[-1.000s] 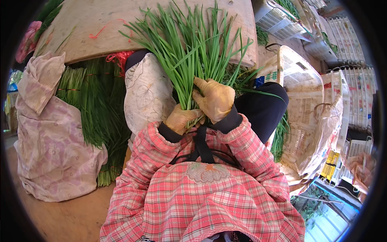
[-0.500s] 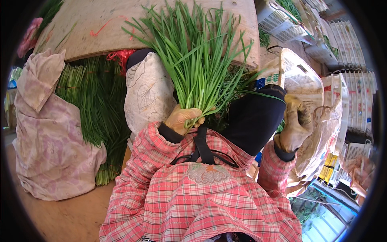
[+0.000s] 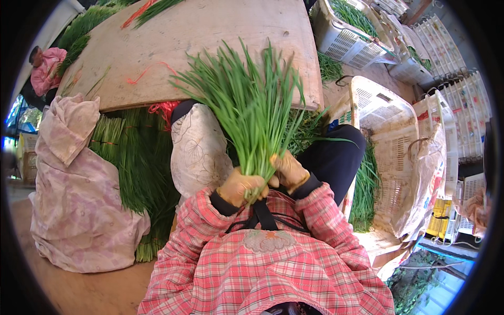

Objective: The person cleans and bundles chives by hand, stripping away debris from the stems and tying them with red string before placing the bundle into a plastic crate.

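Observation:
My left hand point(image 3: 241, 187), in a tan glove, is closed around the lower stems of a bunch of garlic chives point(image 3: 252, 115). The long green leaves fan out upward, over my knees and the edge of the board. At the bunch's right side my gloved right hand point(image 3: 291, 170) is closed on the stems, with its fingertips partly hidden. Loose chives point(image 3: 304, 128) lie behind the bunch, between my legs.
Tied chive bundles point(image 3: 139, 163) lie at left beside a patterned cloth point(image 3: 79, 199). Red ties point(image 3: 165, 110) hang at the wooden board's point(image 3: 126, 94) near edge. At right a white crate point(image 3: 383, 105) holds chives; other crates point(image 3: 357, 47) stand beyond. Another person point(image 3: 47, 68) is at far left.
My right hand has come from beside the white crate at right to the stems of the bunch. My left hand still holds the bunch. The whole view has shifted somewhat.

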A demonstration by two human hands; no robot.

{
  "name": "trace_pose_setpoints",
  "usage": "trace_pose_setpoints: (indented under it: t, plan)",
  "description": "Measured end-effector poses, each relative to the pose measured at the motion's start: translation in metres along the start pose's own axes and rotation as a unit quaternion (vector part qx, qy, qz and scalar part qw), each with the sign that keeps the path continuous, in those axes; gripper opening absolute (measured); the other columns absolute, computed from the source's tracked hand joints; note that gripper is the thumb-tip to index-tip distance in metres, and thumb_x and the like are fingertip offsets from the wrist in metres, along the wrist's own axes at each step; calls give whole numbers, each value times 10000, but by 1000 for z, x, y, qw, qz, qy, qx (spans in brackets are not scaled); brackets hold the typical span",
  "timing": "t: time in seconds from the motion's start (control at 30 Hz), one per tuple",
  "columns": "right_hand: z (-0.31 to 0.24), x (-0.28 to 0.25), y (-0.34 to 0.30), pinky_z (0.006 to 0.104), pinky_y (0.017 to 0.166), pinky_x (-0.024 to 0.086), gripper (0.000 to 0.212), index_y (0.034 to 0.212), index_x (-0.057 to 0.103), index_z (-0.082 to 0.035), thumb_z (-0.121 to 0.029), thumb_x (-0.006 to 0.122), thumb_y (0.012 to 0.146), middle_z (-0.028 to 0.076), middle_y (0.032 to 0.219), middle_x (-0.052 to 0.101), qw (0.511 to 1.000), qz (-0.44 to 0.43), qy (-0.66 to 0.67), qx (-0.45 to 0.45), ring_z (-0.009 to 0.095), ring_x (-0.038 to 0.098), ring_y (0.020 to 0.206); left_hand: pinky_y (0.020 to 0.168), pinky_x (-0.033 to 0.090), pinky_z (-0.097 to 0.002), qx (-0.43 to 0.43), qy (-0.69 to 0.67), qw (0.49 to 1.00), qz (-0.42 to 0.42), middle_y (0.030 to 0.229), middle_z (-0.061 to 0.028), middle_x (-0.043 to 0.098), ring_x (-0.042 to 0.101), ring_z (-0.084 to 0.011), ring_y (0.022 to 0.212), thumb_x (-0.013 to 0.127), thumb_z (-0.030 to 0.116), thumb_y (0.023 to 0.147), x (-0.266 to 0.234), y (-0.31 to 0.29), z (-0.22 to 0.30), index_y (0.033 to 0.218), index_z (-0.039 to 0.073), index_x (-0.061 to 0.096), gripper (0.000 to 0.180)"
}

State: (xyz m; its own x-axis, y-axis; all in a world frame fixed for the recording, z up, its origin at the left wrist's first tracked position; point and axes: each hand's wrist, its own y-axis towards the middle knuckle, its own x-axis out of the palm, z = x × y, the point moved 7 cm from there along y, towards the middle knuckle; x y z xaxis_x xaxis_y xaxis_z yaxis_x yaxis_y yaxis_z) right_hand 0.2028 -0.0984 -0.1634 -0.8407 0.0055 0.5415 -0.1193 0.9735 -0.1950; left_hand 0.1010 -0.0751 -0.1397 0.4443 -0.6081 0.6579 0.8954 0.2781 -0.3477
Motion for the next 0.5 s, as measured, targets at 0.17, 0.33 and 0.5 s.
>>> trace_pose_setpoints:
  t: [0.17, 0.33, 0.5]
  plan:
    - [-23, 19, 25, 348, 843, 510, 705, 1243, 487, 19, -439, 716, 758, 158, 1167, 590, 988, 37, 150, -29, 245, 603, 1010, 631, 514, -305, -102, 13, 991, -83, 887, -129, 651, 627, -191, 729, 681, 120, 780, 16, -11, -27, 1139, -17, 534, 411]
    - [-46, 17, 8, 301, 716, 517, 439, 1106, 570, 18, -226, 730, 778, 89, 972, 649, 982, 171, 58, -56, 162, 627, 797, 716, 501, -297, 11, 39, 998, -38, 943, -68, 628, 610, -159, 809, 725, 63, 731, 15, -6, -9, 1148, 22, 533, 461]
    - [-123, 44, 0, 274, 632, 530, 333, 1002, 594, 14, -114, 763, 746, 64, 843, 650, 957, 221, -37, -186, 154, 623, 692, 828, 463, -280, 209, 188, 959, -27, 1107, -32, 569, 555, -124, 952, 788, 69, 655, 42, 3, 70, 1298, 54, 400, 752]
